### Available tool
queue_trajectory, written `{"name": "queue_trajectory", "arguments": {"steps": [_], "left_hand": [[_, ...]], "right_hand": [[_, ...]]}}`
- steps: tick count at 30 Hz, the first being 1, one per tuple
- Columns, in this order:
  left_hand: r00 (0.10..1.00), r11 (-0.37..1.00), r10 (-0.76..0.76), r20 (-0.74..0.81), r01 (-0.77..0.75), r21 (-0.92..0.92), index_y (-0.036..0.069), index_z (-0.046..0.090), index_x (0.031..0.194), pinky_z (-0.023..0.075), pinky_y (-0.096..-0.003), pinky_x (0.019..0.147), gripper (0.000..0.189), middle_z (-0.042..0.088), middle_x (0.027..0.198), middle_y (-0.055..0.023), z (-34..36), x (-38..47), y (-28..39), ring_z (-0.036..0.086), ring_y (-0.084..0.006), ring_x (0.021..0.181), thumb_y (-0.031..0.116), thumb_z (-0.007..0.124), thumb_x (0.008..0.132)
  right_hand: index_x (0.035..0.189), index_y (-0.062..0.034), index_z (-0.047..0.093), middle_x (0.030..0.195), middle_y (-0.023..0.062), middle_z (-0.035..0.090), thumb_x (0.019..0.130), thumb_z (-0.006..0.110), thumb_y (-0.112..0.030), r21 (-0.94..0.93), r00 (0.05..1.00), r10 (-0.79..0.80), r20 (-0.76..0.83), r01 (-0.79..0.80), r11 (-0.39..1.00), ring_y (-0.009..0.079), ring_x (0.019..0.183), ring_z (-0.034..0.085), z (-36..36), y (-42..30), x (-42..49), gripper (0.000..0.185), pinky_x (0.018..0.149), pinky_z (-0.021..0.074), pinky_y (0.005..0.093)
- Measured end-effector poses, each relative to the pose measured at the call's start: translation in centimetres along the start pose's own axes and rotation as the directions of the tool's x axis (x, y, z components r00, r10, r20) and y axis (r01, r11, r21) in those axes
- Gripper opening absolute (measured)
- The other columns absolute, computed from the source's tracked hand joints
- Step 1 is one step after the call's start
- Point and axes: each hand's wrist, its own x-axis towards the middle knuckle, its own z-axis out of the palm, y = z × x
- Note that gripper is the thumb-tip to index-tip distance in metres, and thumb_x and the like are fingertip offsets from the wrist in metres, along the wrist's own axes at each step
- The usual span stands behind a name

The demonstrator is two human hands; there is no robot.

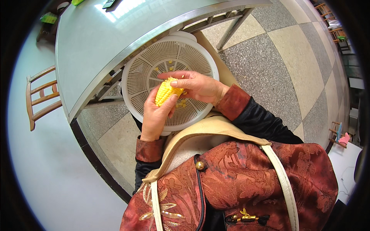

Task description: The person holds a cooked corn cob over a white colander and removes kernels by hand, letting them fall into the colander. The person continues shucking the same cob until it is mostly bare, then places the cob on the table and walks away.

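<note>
A short piece of yellow corn on the cob (165, 93) is held over a white plastic colander (214, 68). My left hand (157, 115) grips its lower end, with the thumb along the near side. Across its upper end lies the thumb of my right hand (202, 88); the index finger stretches out behind the cob, and the other fingers are partly hidden. Loose corn kernels (181, 104) rest in the colander below my right hand, and a few more lie towards its far side. A kernel or two show right by my right fingers.
A metal-edged table (95, 55) rises just beyond the colander, its steel leg (235, 29) to the right. Behind the colander is a cardboard piece (215, 57). A tan apron (208, 127) covers my lap. At the left, a wooden chair (43, 96) stands by the wall.
</note>
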Motion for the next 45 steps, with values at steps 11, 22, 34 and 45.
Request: {"name": "queue_trajectory", "arguments": {"steps": [11,22,34,45], "left_hand": [[0.999,0.997,-0.010,0.053,0.015,-0.082,0.000,0.053,0.127,0.0388,-0.0170,0.047,0.040,0.061,0.090,0.0016,0.1,-0.3,0.8,0.052,-0.0028,0.060,0.013,0.070,0.093],[0.998,0.997,-0.026,0.053,0.022,0.072,-0.001,0.053,0.128,0.0371,-0.0168,0.046,0.043,0.063,0.091,0.0007,0.8,-0.1,0.2,0.049,-0.0009,0.057,0.013,0.072,0.092],[0.998,0.995,-0.041,0.041,0.044,-0.089,0.001,0.056,0.117,0.0384,-0.0183,0.046,0.050,0.064,0.091,-0.0043,-0.2,0.2,0.2,0.052,-0.0059,0.058,0.048,0.052,0.101],[0.998,1.000,-0.015,-0.057,0.013,-0.025,0.001,0.056,0.113,0.0393,-0.0191,0.045,0.048,0.060,0.083,-0.0017,1.1,0.3,-0.5,0.052,-0.0059,0.057,0.048,0.052,0.102]], "right_hand": [[0.134,-0.0047,0.051,0.122,0.0101,0.060,0.100,0.060,-0.028,-0.122,1.000,-0.008,0.017,0.010,0.993,0.0189,0.111,0.062,0.9,-0.3,-0.4,0.043,0.093,0.0562,0.0342],[0.117,-0.0028,0.060,0.103,0.0066,0.065,0.104,0.050,-0.030,-0.092,0.986,-0.050,-0.160,0.035,0.995,0.0124,0.091,0.064,-0.1,2.1,1.2,0.031,0.077,0.0550,0.0275],[0.140,-0.0018,0.048,0.114,0.0083,0.062,0.102,0.055,-0.035,-0.269,0.990,-0.132,-0.044,0.116,0.956,0.0145,0.102,0.062,1.1,0.9,0.4,0.051,0.084,0.0537,0.0282],[0.112,-0.0025,0.060,0.102,0.0077,0.064,0.106,0.042,-0.036,-0.253,0.962,-0.216,-0.169,0.169,0.953,0.0150,0.089,0.065,0.8,2.2,1.6,0.038,0.077,0.0571,0.0294]]}}
